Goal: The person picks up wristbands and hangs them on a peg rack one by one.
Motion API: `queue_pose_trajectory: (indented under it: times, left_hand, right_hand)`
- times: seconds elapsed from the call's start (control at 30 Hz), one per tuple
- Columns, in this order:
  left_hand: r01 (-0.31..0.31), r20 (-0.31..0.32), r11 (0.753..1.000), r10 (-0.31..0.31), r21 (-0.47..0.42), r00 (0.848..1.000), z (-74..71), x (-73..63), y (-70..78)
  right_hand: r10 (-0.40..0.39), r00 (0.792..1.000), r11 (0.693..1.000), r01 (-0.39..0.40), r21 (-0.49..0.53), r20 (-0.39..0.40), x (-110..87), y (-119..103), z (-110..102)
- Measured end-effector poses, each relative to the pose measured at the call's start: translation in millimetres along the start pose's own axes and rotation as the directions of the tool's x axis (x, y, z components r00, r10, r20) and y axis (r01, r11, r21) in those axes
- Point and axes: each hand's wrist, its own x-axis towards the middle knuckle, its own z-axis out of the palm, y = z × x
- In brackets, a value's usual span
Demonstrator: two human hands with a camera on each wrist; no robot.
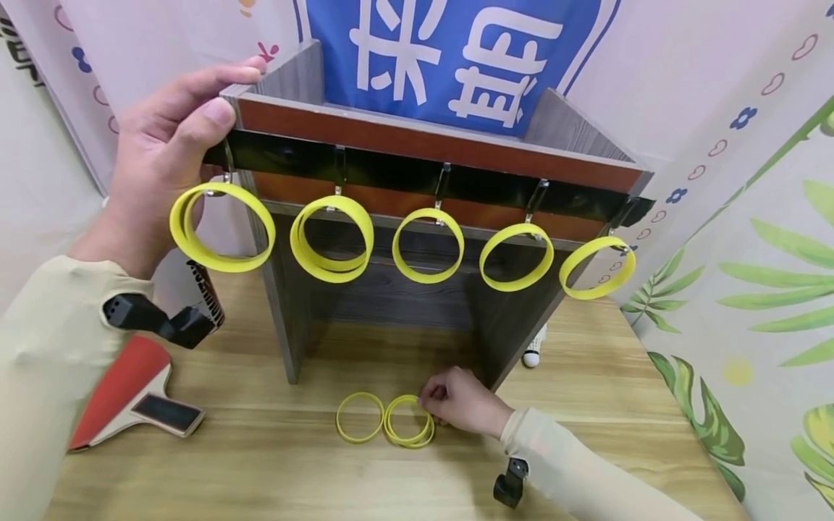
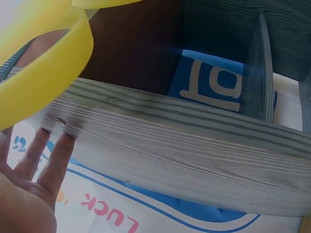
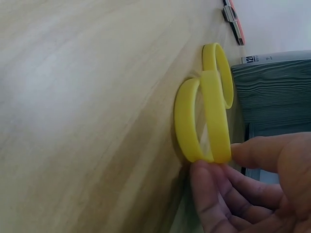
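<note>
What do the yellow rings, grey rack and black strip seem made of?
Yellow rings: probably matte silicone or rubber; smooth, evenly coloured bands.
Grey rack: wood or wood-look board, low sheen; streaked grain.
Black strip: glossy, showing reflections; plastic or coated metal, unclear.

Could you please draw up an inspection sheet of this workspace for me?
Surface: wood-grain table, with a stand on it.
Job's things: yellow rings hang from the five hooks on the stand's front; three more, the loose rings, are down at the table in front of it.
Clutter: red paddle to the left; shuttlecock beside the stand's right panel.
Left hand: holds the stand's upper left corner.
Right hand: pinches the edge of a loose ring.
Cables: nothing seen.
Surroundings: blue banner with white characters behind the stand; leaf-patterned backdrop to the right.
</note>
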Motion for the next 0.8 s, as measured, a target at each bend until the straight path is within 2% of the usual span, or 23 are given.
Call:
queue_pose_trajectory:
  times: [0.4,0.57,0.8]
  left_hand:
    - [-0.019,0.002,1.0,0.019,0.005,1.0,0.5,-0.7,0.2]
    - [-0.032,-0.002,0.999,0.032,0.025,0.999,1.3,0.0,-0.1]
    - [-0.01,-0.001,1.0,0.01,-0.021,1.0,1.1,0.4,-0.3]
  right_hand:
    - [0.012,1.0,0.999,-0.011,0.044,-0.02,-5.2,3.1,1.3]
    - [-0.017,0.998,1.0,0.017,-0.003,-0.057,-6.2,3.6,2.2]
    - [-0.064,0.992,0.996,0.057,-0.072,-0.106,-4.8,4.0,4.2]
